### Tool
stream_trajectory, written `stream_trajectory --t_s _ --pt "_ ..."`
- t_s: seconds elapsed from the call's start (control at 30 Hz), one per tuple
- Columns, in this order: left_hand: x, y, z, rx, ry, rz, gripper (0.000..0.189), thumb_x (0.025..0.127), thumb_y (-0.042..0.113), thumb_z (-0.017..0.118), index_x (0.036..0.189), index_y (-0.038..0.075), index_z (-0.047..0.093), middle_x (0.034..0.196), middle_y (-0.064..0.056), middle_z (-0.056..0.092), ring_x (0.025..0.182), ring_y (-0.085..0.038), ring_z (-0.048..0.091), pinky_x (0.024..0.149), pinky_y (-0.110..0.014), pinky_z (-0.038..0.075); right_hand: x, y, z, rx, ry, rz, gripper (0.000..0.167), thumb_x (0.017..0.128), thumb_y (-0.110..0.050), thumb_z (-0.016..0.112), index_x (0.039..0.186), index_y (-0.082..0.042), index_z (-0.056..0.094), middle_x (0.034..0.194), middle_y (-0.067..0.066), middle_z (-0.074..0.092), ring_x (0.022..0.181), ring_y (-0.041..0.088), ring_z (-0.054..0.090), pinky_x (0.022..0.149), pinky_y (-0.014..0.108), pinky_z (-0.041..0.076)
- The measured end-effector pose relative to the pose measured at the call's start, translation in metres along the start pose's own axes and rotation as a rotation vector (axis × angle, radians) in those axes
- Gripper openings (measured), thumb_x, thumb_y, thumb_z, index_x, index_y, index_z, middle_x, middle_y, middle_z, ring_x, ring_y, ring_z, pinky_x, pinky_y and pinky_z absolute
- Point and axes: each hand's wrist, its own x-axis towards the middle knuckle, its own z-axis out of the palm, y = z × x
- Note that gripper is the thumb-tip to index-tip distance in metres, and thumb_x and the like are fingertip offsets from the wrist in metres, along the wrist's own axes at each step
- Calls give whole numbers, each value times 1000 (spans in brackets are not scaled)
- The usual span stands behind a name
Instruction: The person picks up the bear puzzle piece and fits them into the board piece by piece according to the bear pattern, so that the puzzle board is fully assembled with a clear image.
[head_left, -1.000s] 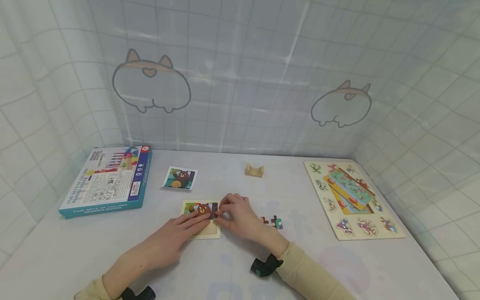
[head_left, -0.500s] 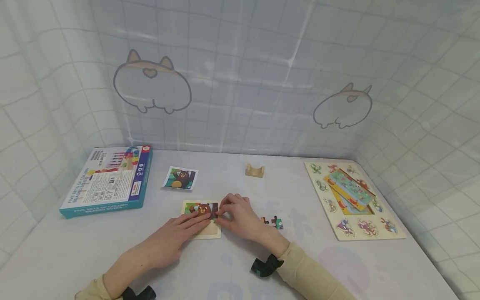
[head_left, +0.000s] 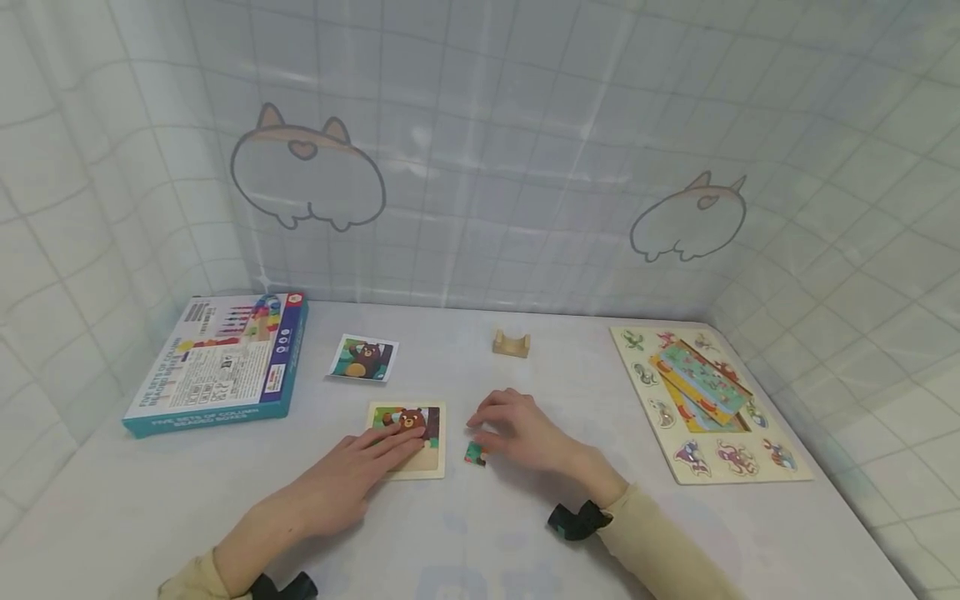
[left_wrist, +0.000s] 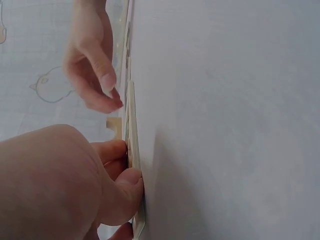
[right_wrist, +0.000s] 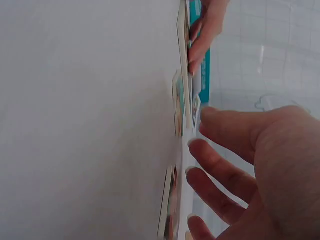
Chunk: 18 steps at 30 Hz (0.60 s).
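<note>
My left hand [head_left: 352, 479] rests with straight fingers on a small wooden jigsaw puzzle board [head_left: 431, 465]. Pieces with a bear picture [head_left: 412, 420] fill its upper part; bare wood shows below. In the left wrist view, the thumb lies at the board's near edge. My right hand [head_left: 521, 429] hovers right of the board, fingers loosely bent and apart, holding nothing visible. By its thumb lies a green puzzle piece [head_left: 475, 453]. From the right wrist, another loose piece [right_wrist: 170, 210] shows edge-on below the fingers; in the head view the hand hides it.
A printed bear card [head_left: 365, 359] lies behind the board. At the left is a flat blue-and-white box [head_left: 213, 362]. A small notched wooden block [head_left: 512, 344] stands at the back. At the right, an animal puzzle board [head_left: 690, 458] carries two colourful cards [head_left: 705, 379].
My right hand has left the board's upper right corner and moved right, over the loose pieces. A green piece is uncovered beside its thumb. The left hand stays on the board.
</note>
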Motion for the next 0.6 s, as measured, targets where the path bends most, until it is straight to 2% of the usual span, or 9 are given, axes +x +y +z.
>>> stream_trajectory --t_s 0.2,0.37,0.6 --pt "1 2 0 -14 -10 -1 77 89 -5 58 157 23 35 164 4 30 149 -30 28 113 -65 32 -12 6 -4 -2 -13 5 18 87 -26 79 103 -19 77 106 -8 66 103 11 55 90 33 43" --pt "0 0 -2 -69 -5 -39 74 91 -5 55 156 26 36 162 1 34 149 -31 28 114 -66 29 -14 11 -1 -14 9 -18 22 84 -30 82 102 -20 76 106 -9 65 104 10 54 90 33 42" --pt "1 0 0 -69 -10 -34 78 89 -6 58 156 26 36 163 3 32 150 -31 26 115 -66 28 -16 10 -2 19 -42 10 36 78 -38 86 109 -22 75 112 -9 61 107 10 48 92 37 37"
